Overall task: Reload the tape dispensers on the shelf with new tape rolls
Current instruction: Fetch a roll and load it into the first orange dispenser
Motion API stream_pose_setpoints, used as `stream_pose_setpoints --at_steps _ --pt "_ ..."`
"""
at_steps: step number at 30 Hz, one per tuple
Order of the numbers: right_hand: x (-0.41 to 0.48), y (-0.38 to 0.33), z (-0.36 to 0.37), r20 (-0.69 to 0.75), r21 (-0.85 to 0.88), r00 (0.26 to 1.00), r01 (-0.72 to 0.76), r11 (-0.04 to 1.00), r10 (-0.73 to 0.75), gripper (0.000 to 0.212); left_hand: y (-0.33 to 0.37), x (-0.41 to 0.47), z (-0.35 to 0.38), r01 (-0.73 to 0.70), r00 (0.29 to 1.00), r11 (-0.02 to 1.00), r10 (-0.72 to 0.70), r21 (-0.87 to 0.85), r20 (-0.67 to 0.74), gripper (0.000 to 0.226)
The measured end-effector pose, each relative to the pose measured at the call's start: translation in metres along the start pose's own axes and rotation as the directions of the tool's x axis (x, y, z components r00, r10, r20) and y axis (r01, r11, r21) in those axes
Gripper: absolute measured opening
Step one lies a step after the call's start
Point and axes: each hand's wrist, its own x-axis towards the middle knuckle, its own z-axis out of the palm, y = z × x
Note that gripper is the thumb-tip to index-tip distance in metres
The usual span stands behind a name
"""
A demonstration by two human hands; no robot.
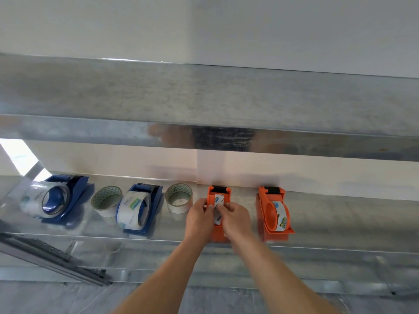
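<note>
On the metal shelf (317,214), both hands, left hand (199,217) and right hand (235,219), are closed around a tape roll (218,203) seated in the orange dispenser (218,214); risk: roll seats crooked, or the light dispenser slides back under the push.

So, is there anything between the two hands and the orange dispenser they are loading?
No, nothing visible. The left hand and the right hand already hold the white tape roll seated in the left orange plastic dispenser. The loose empty cardboard core stands apart, to its left.
</note>
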Motion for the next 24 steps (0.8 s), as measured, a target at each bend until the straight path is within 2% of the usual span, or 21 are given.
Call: stream_pose_setpoints --at_steps 10,16,19,22,24 --pt "0.0 -0.003 -0.001 0.0 -0.019 1.0 -0.013 1.0 0.013 0.025 0.0 0.001 -0.002 0.008 1.0 0.999 -0.008 -0.035 -0.002 0.018" --pt "-0.001 -0.003 -0.005 -0.082 -0.051 0.996 0.023 0.998 -0.027 0.031 -0.001 0.002 -0.002 0.005 0.999 0.999 -0.007 -0.041 -0.031 0.018" --pt "0.001 -0.002 -0.015 -0.195 -0.051 0.975 0.096 0.994 -0.104 0.033 -0.004 0.002 -0.003 0.013 0.999 0.999 -0.014 -0.051 -0.03 0.017" --pt "0.003 0.002 -0.031 -0.227 -0.202 0.943 0.196 0.959 -0.241 0.042 -0.005 0.001 -0.005 0.02 0.999 0.997 -0.022 -0.074 -0.028 0.018" --pt "0.006 0.01 -0.038 -0.171 -0.376 0.927 0.252 0.892 -0.335 0.046 -0.006 0.001 -0.005 0.018 0.999 0.996 -0.021 -0.082 -0.033 0.019"
